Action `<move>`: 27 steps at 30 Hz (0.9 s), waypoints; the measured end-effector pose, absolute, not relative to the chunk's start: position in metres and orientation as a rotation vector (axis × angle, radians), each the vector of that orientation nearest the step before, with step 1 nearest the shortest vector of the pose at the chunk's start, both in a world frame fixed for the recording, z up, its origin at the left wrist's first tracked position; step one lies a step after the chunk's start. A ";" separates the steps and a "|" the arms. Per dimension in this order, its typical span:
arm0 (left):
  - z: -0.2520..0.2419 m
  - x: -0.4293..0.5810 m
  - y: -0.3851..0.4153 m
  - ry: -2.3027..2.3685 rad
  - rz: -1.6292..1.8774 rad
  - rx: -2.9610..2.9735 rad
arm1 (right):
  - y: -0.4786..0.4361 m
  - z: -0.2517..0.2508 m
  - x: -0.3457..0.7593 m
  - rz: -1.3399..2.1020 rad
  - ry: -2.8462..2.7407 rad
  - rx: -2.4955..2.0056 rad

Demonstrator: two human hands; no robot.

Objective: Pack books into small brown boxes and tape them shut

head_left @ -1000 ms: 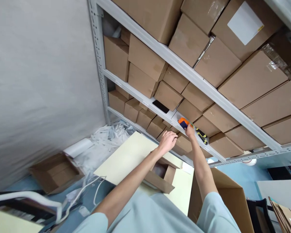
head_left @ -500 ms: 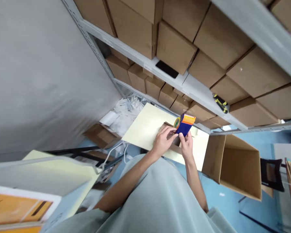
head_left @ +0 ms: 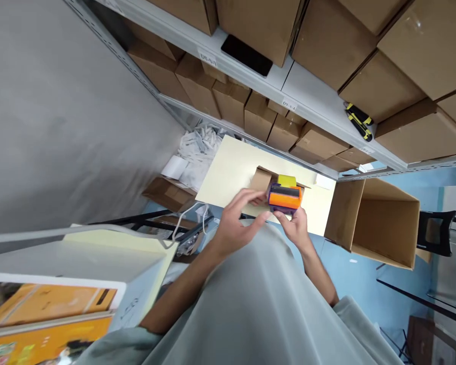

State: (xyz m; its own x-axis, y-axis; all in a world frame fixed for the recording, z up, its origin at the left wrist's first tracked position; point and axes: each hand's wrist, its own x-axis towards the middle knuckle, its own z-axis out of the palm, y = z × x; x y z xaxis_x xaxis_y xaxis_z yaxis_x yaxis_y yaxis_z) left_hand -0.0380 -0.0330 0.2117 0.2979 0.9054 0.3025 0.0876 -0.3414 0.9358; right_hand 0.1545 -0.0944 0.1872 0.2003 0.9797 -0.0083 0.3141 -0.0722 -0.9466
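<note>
An orange and dark-blue tape dispenser [head_left: 285, 199] with a roll of yellow tape [head_left: 287, 180] is held in my right hand [head_left: 296, 226], its dark roller facing up at me. My left hand [head_left: 239, 218] is beside it on the left, thumb and fingers apart, with the fingertips close to the dispenser's side; whether they touch it I cannot tell. Behind the dispenser, a small open cardboard box [head_left: 260, 181] lies on the pale yellow tabletop [head_left: 228, 162], partly covered by the dispenser and my hands.
Shelves of cardboard boxes [head_left: 266, 116] rise beyond the table, with a black phone-like slab [head_left: 247, 54] and yellow-black cutters [head_left: 359, 121] on a ledge. A large open carton [head_left: 383, 223] stands right of the table. Left are crumpled white paper [head_left: 199, 149] and a brown carton [head_left: 169, 193].
The tape dispenser has turned so its orange and dark roller side faces up. My left hand has come off it and opened, shifting left. The camera view has tilted downward.
</note>
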 end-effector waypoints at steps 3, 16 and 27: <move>0.226 -0.051 -0.021 0.963 1.167 1.574 | -0.099 0.194 0.166 0.858 -1.514 -1.576; 0.257 -0.067 0.002 0.810 0.897 1.827 | -0.106 0.206 0.199 0.574 -2.037 -1.438; 0.223 -0.077 -0.020 0.865 0.847 1.793 | -0.133 0.225 0.202 0.631 -2.270 -1.525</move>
